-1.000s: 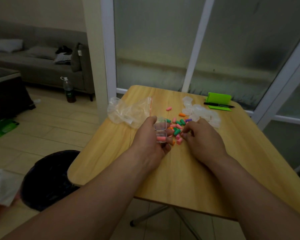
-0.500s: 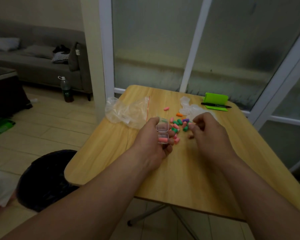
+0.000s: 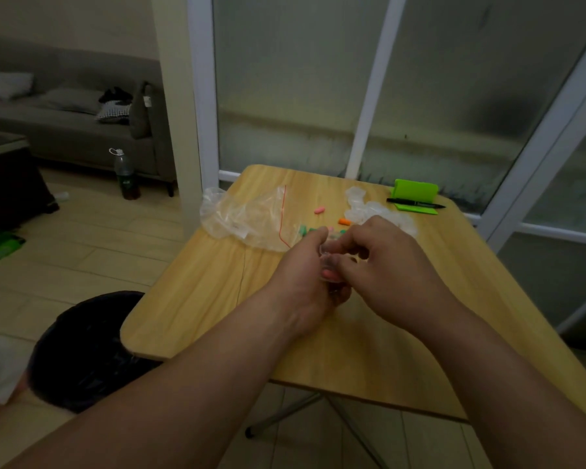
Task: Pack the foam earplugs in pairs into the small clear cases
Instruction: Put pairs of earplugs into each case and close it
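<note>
One pink earplug: soft; pinch mid-body.
Clear case: light, slick; your left hand grips it.
Right hand: grip unclear.

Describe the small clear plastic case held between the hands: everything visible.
The small clear plastic case is transparent, glossy and hard-looking, with rounded edges. It is held above the light wooden table, not resting on it. The left hand grips it with curled fingers, and the right hand meets it at the fingertips. One pink foam earplug shows through its lower part. Fingers cover most of it, so lid position and any second plug cannot be told.
</note>
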A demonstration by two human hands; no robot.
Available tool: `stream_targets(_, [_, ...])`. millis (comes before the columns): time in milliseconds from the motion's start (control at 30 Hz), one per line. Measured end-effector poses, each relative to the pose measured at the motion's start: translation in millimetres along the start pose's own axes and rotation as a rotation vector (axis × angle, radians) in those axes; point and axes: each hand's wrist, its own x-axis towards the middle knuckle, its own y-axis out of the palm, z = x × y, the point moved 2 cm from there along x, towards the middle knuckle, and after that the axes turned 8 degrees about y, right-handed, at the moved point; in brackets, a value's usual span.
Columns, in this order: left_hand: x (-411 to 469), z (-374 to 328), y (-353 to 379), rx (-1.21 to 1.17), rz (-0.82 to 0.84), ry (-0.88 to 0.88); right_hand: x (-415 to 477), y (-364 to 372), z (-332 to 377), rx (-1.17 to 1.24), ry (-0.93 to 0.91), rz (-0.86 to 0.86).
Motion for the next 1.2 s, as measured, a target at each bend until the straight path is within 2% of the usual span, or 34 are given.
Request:
stream_targets(233, [7,2,-2,-0.029,-0.038,0.022,0,5,1,-0.058,-0.030,0.019])
stream_targets(333, [6,1,-2,-0.015,-0.002,0.015,1,4,0,0.020,-0.020,0.010])
stream_targets(500, [1,-5,-3,0.036,0.059,-0.011,9,-8,-17,0.245,0.140,-0.111])
stream_targets(600, [0,-5,-4,0.024,0.081,-0.041,8,-5,-26,0.269,0.211,-0.048])
stream_targets(733, [-2,-6,-3,0.012,0.088,-0.031,3,3,-17,0.254,0.137,0.055])
stream_targets(1033, [3,-12,-8,-0.045,-0.046,-0.027,-11,2,-5,0.215,-0.041,0.033])
stream_targets(1200, [-2,-15,-3,-0.093,0.002,-0.022,-18,7,0,0.123,-0.083,0.075])
